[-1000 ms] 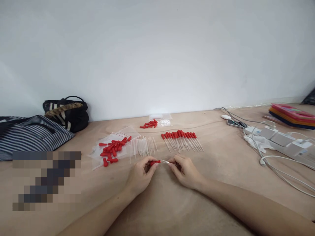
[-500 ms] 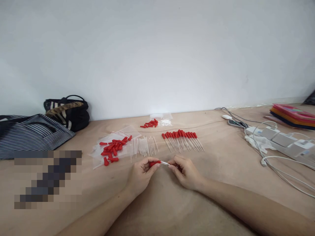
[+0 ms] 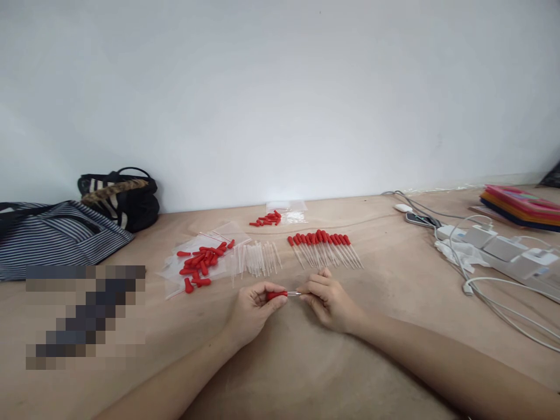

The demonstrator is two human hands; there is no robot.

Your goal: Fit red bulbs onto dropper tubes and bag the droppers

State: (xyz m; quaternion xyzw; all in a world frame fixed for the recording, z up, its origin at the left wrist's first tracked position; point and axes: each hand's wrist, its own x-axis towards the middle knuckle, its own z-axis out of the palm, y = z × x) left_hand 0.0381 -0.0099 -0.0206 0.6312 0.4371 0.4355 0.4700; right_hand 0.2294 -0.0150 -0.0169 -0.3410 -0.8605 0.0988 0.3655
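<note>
Between finger and thumb, my left hand pinches a red rubber bulb. A clear tube extends from the bulb's right end, and my right hand grips its other end, partly hidden by the fingers. Beyond my hands lies a row of clear droppers with red bulbs. Left of that row are several bare clear tubes. Loose red bulbs are piled on plastic bags at the left.
More red bulbs lie by a small clear bag near the wall. Striped and black bags are at left. A power strip with chargers, cables and coloured folders lie right.
My right hand has shifted slightly, its fingers now placed differently around the tube. The bulb and tube lie more level. My left hand has barely moved.
</note>
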